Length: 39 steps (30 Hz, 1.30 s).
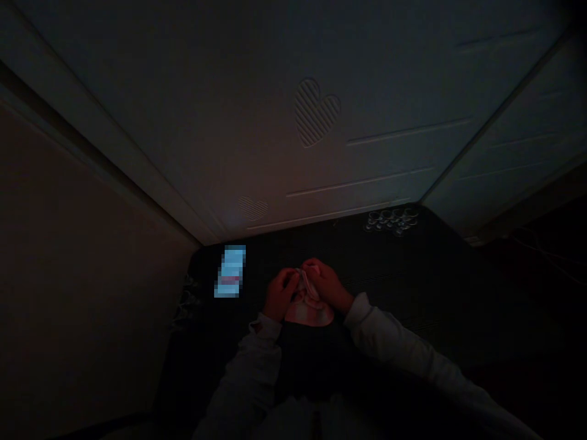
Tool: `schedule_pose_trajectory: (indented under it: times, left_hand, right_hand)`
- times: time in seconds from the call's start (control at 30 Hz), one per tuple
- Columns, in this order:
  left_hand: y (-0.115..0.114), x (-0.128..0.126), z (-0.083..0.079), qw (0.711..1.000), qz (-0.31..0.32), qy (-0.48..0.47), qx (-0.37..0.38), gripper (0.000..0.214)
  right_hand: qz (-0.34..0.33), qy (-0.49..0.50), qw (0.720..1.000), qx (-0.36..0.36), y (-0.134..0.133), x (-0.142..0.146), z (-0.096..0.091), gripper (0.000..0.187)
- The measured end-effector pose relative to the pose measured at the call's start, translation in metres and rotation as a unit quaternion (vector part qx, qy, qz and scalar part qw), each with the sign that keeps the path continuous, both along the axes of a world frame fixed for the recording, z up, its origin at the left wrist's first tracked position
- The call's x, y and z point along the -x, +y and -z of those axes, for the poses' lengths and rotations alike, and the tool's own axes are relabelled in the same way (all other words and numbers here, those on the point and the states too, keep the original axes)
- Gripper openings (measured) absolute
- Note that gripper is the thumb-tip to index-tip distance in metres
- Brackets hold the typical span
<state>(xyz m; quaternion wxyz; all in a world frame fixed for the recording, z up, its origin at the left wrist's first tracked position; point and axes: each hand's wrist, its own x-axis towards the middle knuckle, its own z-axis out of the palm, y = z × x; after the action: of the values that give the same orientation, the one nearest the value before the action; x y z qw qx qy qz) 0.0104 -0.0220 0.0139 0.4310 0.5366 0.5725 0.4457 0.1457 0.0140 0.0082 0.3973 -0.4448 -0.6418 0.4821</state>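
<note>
Both of my hands are closed on a light checked cloth (309, 315), lit reddish, above the dark tabletop. My left hand (280, 293) grips the cloth's left side with bent fingers. Its right side is bunched in my right hand (331, 286), and the two hands nearly meet at the top. The lower part of the cloth hangs loose and rounded below them. Whether anything is wrapped inside the folds is hidden in the dim light.
A bright, pixelated phone-like screen (230, 272) lies left of my hands on the dark table (389, 275). Several small clear glasses (392, 220) are grouped at the back right; more glassy shapes (186, 302) show faintly at the left edge. A pale panel with embossed hearts (316, 113) rises behind.
</note>
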Motion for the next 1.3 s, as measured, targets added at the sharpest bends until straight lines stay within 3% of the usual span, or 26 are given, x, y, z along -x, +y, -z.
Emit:
schedule_pose_trajectory:
  times: [1.3]
  left_hand:
    - [0.0004,0.0009,0.0036,1.0,0.004,0.006,-0.003,0.024]
  right_hand:
    - [-0.003,-0.003,1.0,-0.009,0.0013,-0.0007,0.0021,0.019]
